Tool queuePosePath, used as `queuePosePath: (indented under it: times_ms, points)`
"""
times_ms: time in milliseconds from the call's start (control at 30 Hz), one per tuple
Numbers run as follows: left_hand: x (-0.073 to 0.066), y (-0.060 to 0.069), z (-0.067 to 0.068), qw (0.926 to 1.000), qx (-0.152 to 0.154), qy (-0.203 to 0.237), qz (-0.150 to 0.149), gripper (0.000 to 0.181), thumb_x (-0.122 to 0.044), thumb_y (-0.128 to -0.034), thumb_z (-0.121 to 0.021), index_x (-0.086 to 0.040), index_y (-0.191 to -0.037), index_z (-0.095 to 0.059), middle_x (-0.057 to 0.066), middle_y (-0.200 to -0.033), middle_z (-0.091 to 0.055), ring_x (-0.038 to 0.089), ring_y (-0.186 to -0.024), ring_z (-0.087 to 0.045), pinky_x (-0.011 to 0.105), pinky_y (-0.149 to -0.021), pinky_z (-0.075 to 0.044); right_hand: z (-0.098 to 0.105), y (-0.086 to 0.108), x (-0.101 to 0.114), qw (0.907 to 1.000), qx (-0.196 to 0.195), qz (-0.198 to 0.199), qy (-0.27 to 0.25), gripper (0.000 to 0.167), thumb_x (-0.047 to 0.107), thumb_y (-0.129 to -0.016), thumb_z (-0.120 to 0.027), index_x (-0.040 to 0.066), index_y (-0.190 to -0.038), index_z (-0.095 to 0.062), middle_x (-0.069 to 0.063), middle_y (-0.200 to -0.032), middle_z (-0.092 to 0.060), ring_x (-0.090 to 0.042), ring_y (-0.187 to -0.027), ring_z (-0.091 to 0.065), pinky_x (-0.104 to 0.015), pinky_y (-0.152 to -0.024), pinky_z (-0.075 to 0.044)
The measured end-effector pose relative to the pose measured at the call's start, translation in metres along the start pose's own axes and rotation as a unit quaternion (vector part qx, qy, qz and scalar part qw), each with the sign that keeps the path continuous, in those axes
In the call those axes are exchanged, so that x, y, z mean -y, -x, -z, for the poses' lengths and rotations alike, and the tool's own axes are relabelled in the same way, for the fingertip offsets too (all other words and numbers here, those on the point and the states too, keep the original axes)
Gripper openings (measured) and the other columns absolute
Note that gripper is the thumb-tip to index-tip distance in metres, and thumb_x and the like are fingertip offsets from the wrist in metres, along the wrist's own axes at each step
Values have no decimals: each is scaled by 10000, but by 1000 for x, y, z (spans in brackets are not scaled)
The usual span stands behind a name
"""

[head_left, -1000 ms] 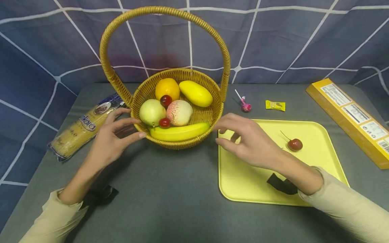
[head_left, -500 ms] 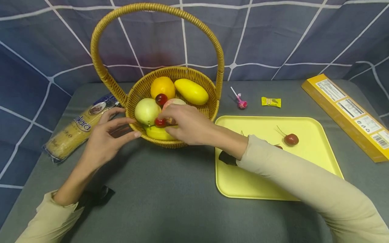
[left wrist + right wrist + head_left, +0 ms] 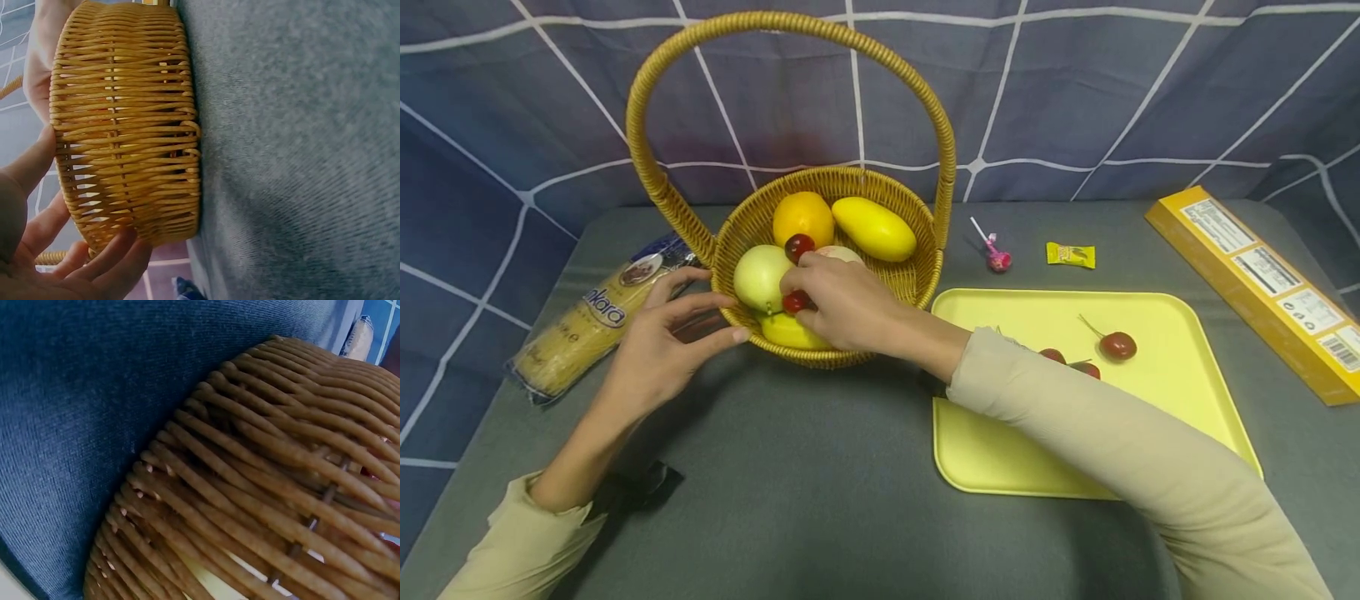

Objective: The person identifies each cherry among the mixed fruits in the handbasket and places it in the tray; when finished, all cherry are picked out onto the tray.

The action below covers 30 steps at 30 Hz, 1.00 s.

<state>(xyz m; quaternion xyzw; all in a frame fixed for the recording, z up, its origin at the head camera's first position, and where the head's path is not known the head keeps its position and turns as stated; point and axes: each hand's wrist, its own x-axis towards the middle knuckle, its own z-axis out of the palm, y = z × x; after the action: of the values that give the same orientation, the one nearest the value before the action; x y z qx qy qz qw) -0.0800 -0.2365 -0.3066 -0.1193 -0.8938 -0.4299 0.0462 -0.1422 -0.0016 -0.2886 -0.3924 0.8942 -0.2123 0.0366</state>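
In the head view, a wicker basket (image 3: pixel 928 275) with a tall handle holds an orange (image 3: pixel 803 218), a yellow mango (image 3: pixel 874 229), a pale green apple (image 3: pixel 762 279), a mostly covered peach (image 3: pixel 841 253) and a banana (image 3: pixel 792 332). One dark red cherry (image 3: pixel 799 247) lies between the fruits. My left hand (image 3: pixel 651 354) grips the basket's left rim; in the left wrist view its thumb is at the rim and its fingers lie against the woven side. Reaching over the fruit, my right hand (image 3: pixel 853 304) pinches a second cherry (image 3: pixel 794 302) between thumb and fingers.
A yellow tray (image 3: pixel 1000 475) with several cherries (image 3: pixel 1117 346) sits at right, partly under the right sleeve. Behind it lie a lollipop (image 3: pixel 997 258) and a yellow-wrapped candy (image 3: pixel 1071 254). An orange box (image 3: pixel 1262 292) is far right, a spaghetti packet (image 3: pixel 576 333) at left.
My right hand has moved left, from the gap between basket and tray to over the fruit, and has taken hold of the front cherry. The left hand has stayed on the rim.
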Motion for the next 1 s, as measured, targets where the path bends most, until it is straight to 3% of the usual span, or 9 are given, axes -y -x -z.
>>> queuePosePath:
  times_ms: [200,467,633,833,1000]
  points:
    - [-2,-1,1,10000,36,-11,34,326,-111,-853,-792,27,-1130,-689,58,-1410,-391,328,-1153,-565,129,-945,-481,-2,0,1,9998,-19,-29,214,164,198,-953,-659,167,-1108,-705,12,-980,-548,-137,-876,-494,-274,-713,-478]
    - [-2,0,3,10000,52,-23,31,322,-107,-854,-790,25,-1129,-689,60,-1408,-390,328,-1157,-563,126,-946,-478,8,14,1,9969,-633,184,-425,238,214,-969,-630,87,-1161,-687,-17,-1012,-610,-158,-910,-524,-273,-779,-466]
    - [-1,0,3,10000,34,19,-29,315,-88,-849,-791,37,-1119,-688,69,-1399,-396,339,-1168,-553,130,-957,-473,25,41,-3,9896,-926,316,-1057,229,229,-957,-651,88,-1137,-667,10,-1055,-646,-149,-903,-582,-249,-792,-504]
    - [0,0,2,10000,-6,59,-64,318,-78,-841,-797,40,-1116,-689,69,-1391,-404,341,-1172,-549,143,-968,-472,38,83,-15,9787,-1240,103,-1631,155,214,-915,-690,117,-1030,-653,79,-929,-650,-100,-797,-599,-271,-652,-548]
    - [0,0,1,10000,-9,81,-56,313,-72,-841,-795,46,-1110,-687,70,-1392,-402,338,-1171,-551,146,-972,-471,44,117,-27,9757,-1258,-90,-1790,263,150,-896,-724,94,-1140,-643,70,-987,-664,-87,-835,-606,-288,-618,-568]
